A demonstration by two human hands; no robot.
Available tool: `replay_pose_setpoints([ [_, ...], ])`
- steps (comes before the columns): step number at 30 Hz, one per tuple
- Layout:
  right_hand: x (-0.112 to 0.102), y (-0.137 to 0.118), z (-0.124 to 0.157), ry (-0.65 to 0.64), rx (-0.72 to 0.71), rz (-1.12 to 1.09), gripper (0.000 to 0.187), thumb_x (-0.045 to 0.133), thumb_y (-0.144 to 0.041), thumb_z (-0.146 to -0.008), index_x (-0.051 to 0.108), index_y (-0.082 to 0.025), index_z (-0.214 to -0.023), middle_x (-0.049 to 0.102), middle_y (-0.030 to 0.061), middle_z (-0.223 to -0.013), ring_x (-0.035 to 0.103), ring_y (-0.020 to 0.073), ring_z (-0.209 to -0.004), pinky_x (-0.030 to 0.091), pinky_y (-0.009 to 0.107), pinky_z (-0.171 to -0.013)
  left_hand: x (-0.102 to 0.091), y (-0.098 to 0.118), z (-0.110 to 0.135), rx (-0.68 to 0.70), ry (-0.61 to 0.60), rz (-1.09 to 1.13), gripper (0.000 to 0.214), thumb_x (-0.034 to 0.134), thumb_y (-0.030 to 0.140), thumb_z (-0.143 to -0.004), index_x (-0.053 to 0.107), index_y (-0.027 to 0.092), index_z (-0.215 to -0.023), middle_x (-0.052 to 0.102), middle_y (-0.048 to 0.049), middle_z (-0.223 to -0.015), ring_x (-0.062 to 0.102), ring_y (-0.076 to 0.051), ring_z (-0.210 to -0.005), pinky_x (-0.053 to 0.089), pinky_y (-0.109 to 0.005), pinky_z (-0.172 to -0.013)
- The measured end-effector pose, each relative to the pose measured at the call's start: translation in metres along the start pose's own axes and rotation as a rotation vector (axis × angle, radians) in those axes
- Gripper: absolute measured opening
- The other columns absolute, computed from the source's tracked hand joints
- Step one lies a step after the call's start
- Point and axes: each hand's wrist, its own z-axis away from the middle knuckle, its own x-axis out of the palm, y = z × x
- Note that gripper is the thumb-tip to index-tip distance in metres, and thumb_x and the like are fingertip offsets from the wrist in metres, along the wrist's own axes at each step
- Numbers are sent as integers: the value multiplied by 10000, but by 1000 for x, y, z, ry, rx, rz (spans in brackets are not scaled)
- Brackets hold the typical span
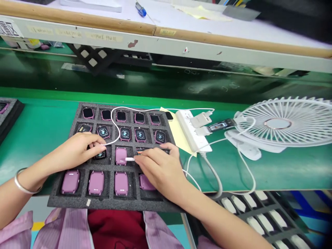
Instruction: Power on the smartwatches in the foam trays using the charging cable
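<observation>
A grey foam tray point(103, 204) holds several purple smartwatch bodies without straps, in square compartments. Those in the front row lie back side up; the upper rows face up, some with lit dials. My left hand point(84, 148) pinches a thin white cable point(113, 119) above a lit watch point(100, 154) in the third row. Between the fingers of my right hand point(158, 166) is a white charging cable plug point(130, 159). Its tip reaches the back of a purple watch point(121, 155); whether they touch I cannot tell. Right-hand fingers hide part of the neighbouring compartments.
A white power strip point(194, 131) with plugged-in adapters point(201, 120) stands right of the tray on yellow paper point(178, 136). Beyond it is a white fan point(285, 122). Another foam tray point(12, 117) sits at far left. A shelf point(166, 36) crosses behind.
</observation>
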Motion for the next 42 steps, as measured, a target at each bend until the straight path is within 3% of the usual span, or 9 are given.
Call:
replay_pose_setpoints([
  [7,11,-6,-3,-107,-97,52,285,421,-37,-1004,685,-144,-1017,668,49,-835,579,186,-763,261,424,-945,4,-6,-1,135,-39,-7,432,368,477,-1043,721,229,-1010,736,-22,-949,601,-179,-823,454,-308,-818],
  [12,-2,0,-19,-154,11,-51,255,446,-79,-1018,674,-169,-948,647,25,-839,575,167,-755,267,396,-925,3,-11,1,179,-43,25,440,345,453,-1056,723,235,-998,727,-21,-905,587,-172,-799,458,-304,-820],
  [17,11,7,-29,-270,50,151,282,451,-52,-973,687,-162,-865,598,49,-843,533,199,-781,251,424,-945,7,-14,2,181,-19,41,419,355,424,-1057,728,235,-1028,738,-27,-952,586,-175,-822,451,-310,-813],
  [23,20,7,-22,-207,81,21,234,465,-97,-1021,677,-143,-934,587,57,-902,558,195,-839,300,381,-908,13,-13,3,175,-5,24,420,352,387,-1060,724,216,-966,740,-19,-948,569,-169,-793,421,-316,-802],
  [42,18,5,-21,-200,61,58,283,431,-92,-1035,656,-152,-874,609,67,-909,542,201,-828,311,364,-868,12,-9,0,160,-30,-25,438,332,402,-1057,723,218,-989,725,-27,-880,534,-176,-748,402,-325,-789],
])
